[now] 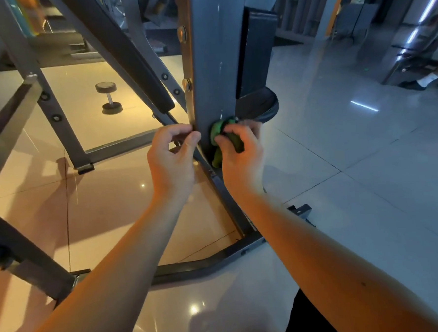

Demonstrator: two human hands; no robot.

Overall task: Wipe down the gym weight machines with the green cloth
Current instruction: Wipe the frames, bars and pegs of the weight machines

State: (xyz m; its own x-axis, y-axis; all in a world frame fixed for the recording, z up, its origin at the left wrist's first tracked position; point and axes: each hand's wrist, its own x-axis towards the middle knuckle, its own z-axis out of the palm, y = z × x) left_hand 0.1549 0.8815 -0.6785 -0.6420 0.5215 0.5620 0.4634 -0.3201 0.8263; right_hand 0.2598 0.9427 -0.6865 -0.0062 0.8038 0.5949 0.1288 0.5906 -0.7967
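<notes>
Step in hand: wiping the lower face of the grey upright column [211, 63]. The right hand [240, 162] curls its fingers [251, 131] round the bunched green cloth [217, 131], which is pressed on the column just beyond them. The left hand [171, 158] pinches the column's edge just beside the cloth. The next move likely calls for a firm stroke along that face.

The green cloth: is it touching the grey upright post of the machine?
Touching. The head view shows the green cloth, bunched in the right hand, pressed against the face of the grey upright post, with no gap between them.
</notes>
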